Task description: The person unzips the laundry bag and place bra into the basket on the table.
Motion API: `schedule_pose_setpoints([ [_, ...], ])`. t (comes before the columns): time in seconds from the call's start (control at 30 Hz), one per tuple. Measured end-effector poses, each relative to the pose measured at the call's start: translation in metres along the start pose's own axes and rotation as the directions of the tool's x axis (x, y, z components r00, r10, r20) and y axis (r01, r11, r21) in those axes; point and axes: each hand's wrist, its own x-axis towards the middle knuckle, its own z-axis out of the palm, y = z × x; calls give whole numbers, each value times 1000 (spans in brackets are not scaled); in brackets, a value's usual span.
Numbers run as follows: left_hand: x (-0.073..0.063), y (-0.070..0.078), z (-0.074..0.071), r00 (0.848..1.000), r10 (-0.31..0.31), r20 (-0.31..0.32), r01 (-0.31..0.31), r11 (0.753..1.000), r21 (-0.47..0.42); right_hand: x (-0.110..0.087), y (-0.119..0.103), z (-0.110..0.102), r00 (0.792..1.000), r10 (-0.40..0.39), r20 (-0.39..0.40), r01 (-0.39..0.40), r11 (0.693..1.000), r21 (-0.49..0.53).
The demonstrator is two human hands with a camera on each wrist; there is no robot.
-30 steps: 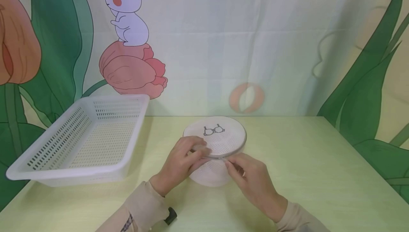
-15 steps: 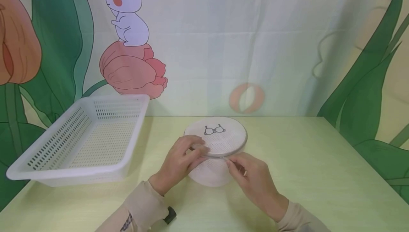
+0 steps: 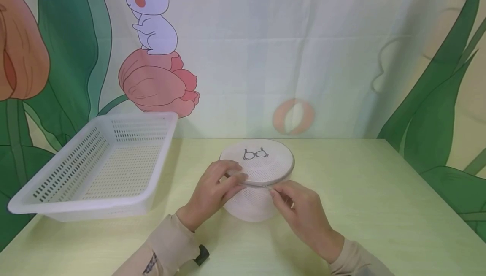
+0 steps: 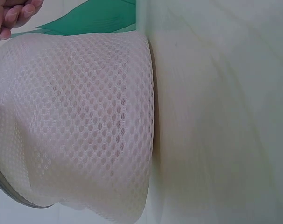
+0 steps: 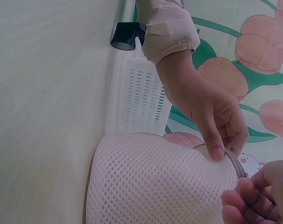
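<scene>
A round white mesh laundry bag (image 3: 252, 205) stands on the table, its flat lid (image 3: 265, 168) printed with a dark bra outline. A grey zipper band (image 5: 235, 163) runs round the lid's edge. My left hand (image 3: 214, 191) holds this rim at the front left, fingers over the lid and thumb at the edge. At the front right of the rim, my right hand (image 3: 301, 212) pinches the small zipper pull (image 5: 245, 175) between thumb and index finger. The left wrist view is filled by the bag's mesh side (image 4: 90, 112), which bulges softly; the right fingers (image 4: 22, 16) show at the corner.
A white slotted plastic basket (image 3: 110, 202) stands at the left of the table (image 3: 364, 208). Behind the table hangs a cloth backdrop (image 3: 243, 56) printed with a rabbit and tulips. A black strap piece (image 3: 202, 255) sits at the left cuff.
My right hand has edged slightly right and up along the rim with the zipper pull. My left hand keeps its hold, shifted a touch upward, and the bag's lid has drifted slightly right.
</scene>
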Motion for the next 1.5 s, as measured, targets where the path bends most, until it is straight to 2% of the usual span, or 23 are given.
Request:
schedule_pose_setpoints([
  [1.5, -3, -6, -2, 1000, -15, 0, 15, 1000, 2, 2, 3, -2, 1000, -3, -17, 3, 1000, -25],
])
